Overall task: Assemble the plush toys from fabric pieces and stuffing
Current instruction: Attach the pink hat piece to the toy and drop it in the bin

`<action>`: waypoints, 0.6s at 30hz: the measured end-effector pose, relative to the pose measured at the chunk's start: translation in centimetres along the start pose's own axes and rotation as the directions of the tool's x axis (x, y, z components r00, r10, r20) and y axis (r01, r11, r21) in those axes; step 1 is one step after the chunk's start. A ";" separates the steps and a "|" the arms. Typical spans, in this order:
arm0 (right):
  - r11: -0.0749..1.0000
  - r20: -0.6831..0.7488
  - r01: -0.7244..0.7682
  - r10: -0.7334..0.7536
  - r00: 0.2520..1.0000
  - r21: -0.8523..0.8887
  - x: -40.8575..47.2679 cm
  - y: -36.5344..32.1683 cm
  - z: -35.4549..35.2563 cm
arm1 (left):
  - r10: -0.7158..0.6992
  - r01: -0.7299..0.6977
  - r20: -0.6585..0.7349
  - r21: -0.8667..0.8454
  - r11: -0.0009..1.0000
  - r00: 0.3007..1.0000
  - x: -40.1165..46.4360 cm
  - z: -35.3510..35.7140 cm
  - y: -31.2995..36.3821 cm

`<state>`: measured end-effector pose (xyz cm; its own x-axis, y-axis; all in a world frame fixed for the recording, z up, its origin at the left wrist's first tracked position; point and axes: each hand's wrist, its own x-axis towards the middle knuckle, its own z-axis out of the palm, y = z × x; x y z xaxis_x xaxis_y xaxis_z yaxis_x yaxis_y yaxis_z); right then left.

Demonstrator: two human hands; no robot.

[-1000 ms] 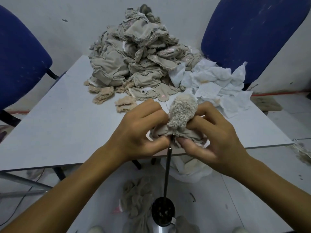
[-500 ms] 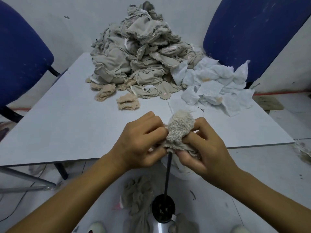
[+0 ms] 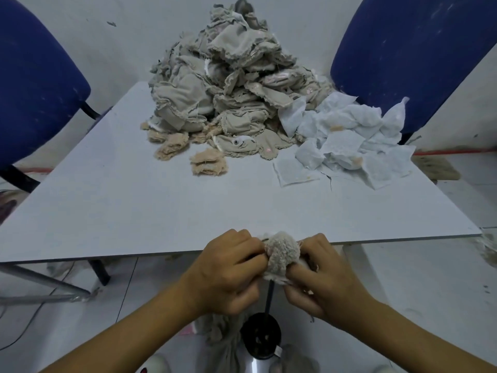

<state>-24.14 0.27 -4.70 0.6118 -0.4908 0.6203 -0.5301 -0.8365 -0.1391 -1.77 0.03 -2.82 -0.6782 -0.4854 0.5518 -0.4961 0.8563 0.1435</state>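
A fuzzy beige plush piece (image 3: 281, 255) sits between both hands just in front of the table's near edge, its fluffy side turned outward. My left hand (image 3: 228, 273) grips its left side with curled fingers. My right hand (image 3: 320, 278) pinches its right side and lower hem. A thin black rod (image 3: 269, 297) runs from under the piece down to a round black-topped metal stand (image 3: 260, 335) on the floor. On the far half of the table lies a big heap of beige fabric pieces (image 3: 228, 84).
White stuffing sheets (image 3: 347, 141) spread at the table's far right. Small tan fuzzy scraps (image 3: 208, 164) lie in front of the heap. The white table (image 3: 134, 205) has blue chairs (image 3: 403, 49) on both far sides. Beige fabric (image 3: 223, 340) lies on the floor by the stand.
Both hands have come down and toward me with the plush piece, from above the table to just past its near edge, and the piece looks pushed further down over the rod.
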 end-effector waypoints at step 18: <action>0.828 -0.140 -0.389 0.476 0.868 0.403 8.8 1.7 -5.3 | -0.400 0.318 -0.055 -0.511 0.798 0.915 9.0 -5.3 -2.2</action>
<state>-22.78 -4.18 4.62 0.1971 -0.7900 0.5805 -0.4403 -0.6004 -0.6676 -3.89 -5.30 6.20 -0.3918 -0.7770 0.4927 -0.3348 0.6192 0.7102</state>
